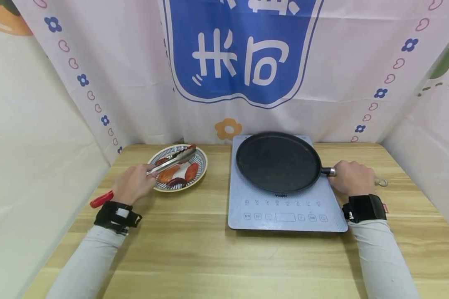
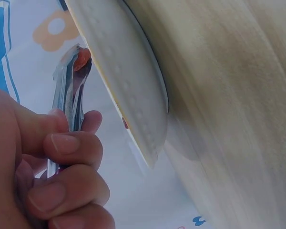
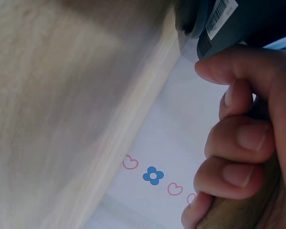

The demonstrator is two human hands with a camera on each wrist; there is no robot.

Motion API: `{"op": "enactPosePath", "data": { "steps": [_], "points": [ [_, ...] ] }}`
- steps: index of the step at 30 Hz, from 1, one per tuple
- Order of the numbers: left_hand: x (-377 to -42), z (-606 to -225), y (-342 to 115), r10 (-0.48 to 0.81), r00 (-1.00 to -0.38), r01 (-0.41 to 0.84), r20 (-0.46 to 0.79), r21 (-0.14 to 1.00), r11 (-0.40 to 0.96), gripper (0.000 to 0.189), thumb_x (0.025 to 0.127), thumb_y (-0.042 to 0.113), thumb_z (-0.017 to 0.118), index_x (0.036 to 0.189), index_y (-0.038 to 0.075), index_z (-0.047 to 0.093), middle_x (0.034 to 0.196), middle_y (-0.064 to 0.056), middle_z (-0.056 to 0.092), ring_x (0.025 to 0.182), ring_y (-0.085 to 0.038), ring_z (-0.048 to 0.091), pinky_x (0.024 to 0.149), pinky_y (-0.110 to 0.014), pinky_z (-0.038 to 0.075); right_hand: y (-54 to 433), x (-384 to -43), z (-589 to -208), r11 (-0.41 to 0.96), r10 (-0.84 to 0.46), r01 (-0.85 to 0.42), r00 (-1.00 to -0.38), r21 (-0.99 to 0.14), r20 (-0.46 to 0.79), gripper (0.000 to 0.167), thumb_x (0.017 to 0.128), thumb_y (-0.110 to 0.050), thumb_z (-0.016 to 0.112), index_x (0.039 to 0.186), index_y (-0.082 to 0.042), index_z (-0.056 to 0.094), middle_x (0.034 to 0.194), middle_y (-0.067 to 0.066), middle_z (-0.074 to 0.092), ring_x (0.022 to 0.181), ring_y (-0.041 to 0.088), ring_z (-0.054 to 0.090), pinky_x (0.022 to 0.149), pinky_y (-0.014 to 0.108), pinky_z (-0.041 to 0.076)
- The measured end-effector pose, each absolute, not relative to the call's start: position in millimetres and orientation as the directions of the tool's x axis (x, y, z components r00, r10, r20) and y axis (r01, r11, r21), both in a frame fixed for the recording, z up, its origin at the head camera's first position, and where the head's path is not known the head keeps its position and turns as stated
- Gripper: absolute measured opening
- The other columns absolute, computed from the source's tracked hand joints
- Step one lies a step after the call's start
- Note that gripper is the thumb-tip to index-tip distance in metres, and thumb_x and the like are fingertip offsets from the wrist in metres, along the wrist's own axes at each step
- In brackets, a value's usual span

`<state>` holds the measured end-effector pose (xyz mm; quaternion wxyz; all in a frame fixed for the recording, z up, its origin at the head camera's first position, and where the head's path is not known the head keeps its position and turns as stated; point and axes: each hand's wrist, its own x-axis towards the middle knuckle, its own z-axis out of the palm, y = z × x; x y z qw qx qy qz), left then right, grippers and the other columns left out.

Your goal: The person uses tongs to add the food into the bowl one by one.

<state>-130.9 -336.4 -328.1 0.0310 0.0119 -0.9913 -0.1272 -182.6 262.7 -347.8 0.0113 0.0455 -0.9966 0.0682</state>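
Observation:
My left hand (image 1: 132, 182) grips a pair of metal tongs (image 1: 172, 161) with a red handle end (image 1: 102, 199). The tong tips lie over a patterned plate (image 1: 203, 168) that bears several reddish and orange pieces of food (image 1: 191, 171). In the left wrist view, a reddish piece of food (image 2: 82, 59) sits between the tong tips, beside the plate's rim. My right hand (image 1: 353, 178) has its fingers curled round the handle (image 1: 381, 182) of a flat black pan (image 1: 278, 162). The pan's inside is bare black.
Under the pan is a light grey induction cooker (image 1: 284, 224) with a row of touch keys. Both stand on a wooden table (image 1: 194, 249). A printed cloth (image 1: 142, 83) hangs behind the table's far edge, with pale walls at either side.

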Motion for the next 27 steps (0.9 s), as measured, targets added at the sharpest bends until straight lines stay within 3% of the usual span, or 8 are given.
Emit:
{"op": "enactPosePath", "data": {
  "steps": [13, 27],
  "points": [
    [-131.6, -319.8, -332.2, -0.030, -0.997, -0.013, 0.067, 0.240, 0.971, 0.033, 0.099, 0.027, 0.053, 0.116, 0.007, 0.073, 0.090, -0.018, 0.066, 0.071, -0.030, 0.058, 0.051, -0.038, 0.034, 263.1, -183.9, -344.0, 0.986, -0.090, -0.094, -0.995, -0.141, 0.035, 0.036, 0.091, -0.028, 0.072, 0.060, -0.013, 0.059, 0.061, 0.008, 0.055, 0.061, 0.031, 0.052, 0.054, 0.046, 0.039],
    [-127.0, -317.6, -330.2, -0.034, -0.998, -0.018, 0.060, 0.255, 0.967, 0.037, 0.099, 0.027, 0.054, 0.123, 0.007, 0.073, 0.090, -0.018, 0.066, 0.067, -0.027, 0.055, 0.050, -0.037, 0.033, 262.4, -183.1, -346.0, 0.986, -0.088, -0.089, -0.996, -0.138, 0.015, 0.036, 0.091, -0.028, 0.072, 0.061, -0.012, 0.060, 0.062, 0.009, 0.056, 0.062, 0.031, 0.053, 0.055, 0.047, 0.040]
  ]
}}
